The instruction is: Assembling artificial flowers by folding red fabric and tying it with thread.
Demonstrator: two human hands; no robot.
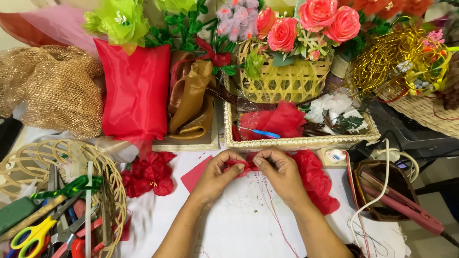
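Observation:
My left hand (pixel 217 174) and my right hand (pixel 281 173) meet over the white table (pixel 239 224), both pinching a small folded piece of red fabric (pixel 241 167) between thumbs and forefingers. A thin red thread (pixel 272 210) trails down from the fabric toward me. Crumpled red fabric (pixel 313 179) lies just right of my right hand. A flat red fabric square (pixel 195 177) lies left of my left hand. A finished red fabric flower (pixel 148 174) sits further left.
A woven tray (pixel 296 142) behind my hands holds red fabric, white flowers and a blue-handled tool (pixel 262 133). A round basket (pixel 112 191) at left holds scissors (pixel 31 236) and tools. Flower baskets, a red cushion-like bundle (pixel 136 93) and gold mesh (pixel 52 88) line the back. A cable and pink tool (pixel 401 203) lie right.

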